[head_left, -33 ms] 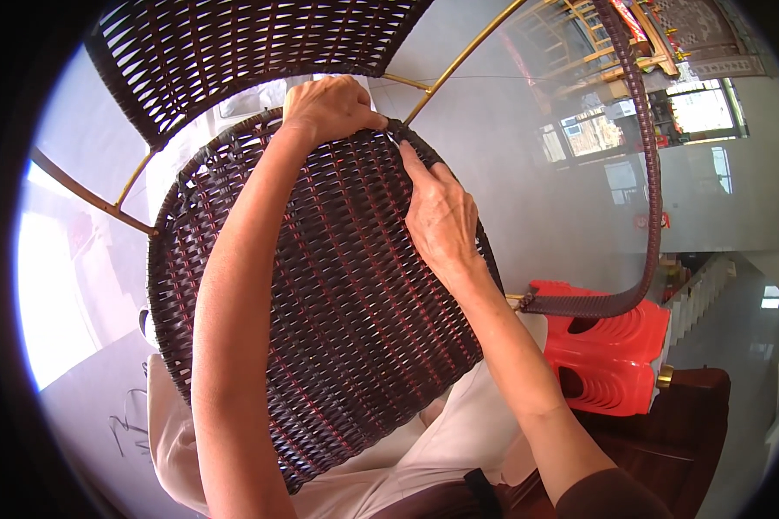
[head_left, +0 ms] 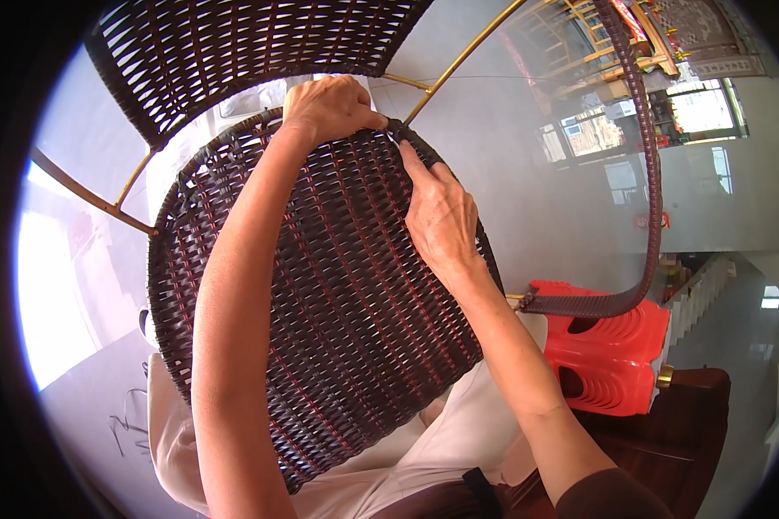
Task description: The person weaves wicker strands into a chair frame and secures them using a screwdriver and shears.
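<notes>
Wicker seat (head_left: 363,277) under curled left hand (head_left: 327,108)

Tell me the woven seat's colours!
The woven seat is dark brown with reddish stripes; see the head view.

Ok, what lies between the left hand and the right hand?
In the head view, part of the dark woven seat, near its far edge, lies between the left hand and right hand.

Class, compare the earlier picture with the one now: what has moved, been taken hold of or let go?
Nothing visibly changed: both the left hand and the right hand stay at the far rim of the woven seat, and the red plastic piece stays put.
</notes>
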Available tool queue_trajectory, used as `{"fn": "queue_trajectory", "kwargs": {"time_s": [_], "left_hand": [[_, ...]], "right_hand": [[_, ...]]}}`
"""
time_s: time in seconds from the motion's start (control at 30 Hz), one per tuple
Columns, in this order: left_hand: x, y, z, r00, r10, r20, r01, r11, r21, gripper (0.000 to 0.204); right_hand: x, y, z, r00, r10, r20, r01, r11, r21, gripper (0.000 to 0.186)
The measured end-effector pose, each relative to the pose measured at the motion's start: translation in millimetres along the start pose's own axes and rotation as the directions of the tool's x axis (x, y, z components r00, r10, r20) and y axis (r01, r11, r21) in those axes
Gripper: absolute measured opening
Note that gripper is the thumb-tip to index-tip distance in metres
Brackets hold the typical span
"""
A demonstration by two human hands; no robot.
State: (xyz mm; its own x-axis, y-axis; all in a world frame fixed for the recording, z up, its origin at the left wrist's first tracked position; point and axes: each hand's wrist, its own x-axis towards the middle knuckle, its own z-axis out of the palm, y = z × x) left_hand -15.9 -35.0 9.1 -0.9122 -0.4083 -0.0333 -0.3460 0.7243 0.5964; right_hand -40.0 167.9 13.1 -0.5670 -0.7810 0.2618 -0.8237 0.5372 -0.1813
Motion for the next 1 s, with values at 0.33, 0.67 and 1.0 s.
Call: {"fn": "queue_trajectory", "kwargs": {"time_s": [0.33,0.67,1.0], "left_hand": [[-0.3,-0.7,0.7,1.0,-0.006,-0.009,0.006,1.0,0.01,0.036],[-0.4,-1.6,2.0,1.0,0.016,-0.018,-0.015,0.999,0.03,0.039],[-0.4,-2.9,1.5,1.0,0.004,-0.006,-0.004,1.0,0.03,0.04]], "right_hand": [[-0.3,0.5,1.1,1.0,-0.011,-0.017,0.011,1.0,0.003,0.054],[0.2,0.0,1.2,1.0,-0.006,-0.018,0.006,1.0,0.017,0.05],[-0.2,-4.8,3.7,1.0,-0.016,-0.027,0.014,0.998,-0.064,0.057]]}}
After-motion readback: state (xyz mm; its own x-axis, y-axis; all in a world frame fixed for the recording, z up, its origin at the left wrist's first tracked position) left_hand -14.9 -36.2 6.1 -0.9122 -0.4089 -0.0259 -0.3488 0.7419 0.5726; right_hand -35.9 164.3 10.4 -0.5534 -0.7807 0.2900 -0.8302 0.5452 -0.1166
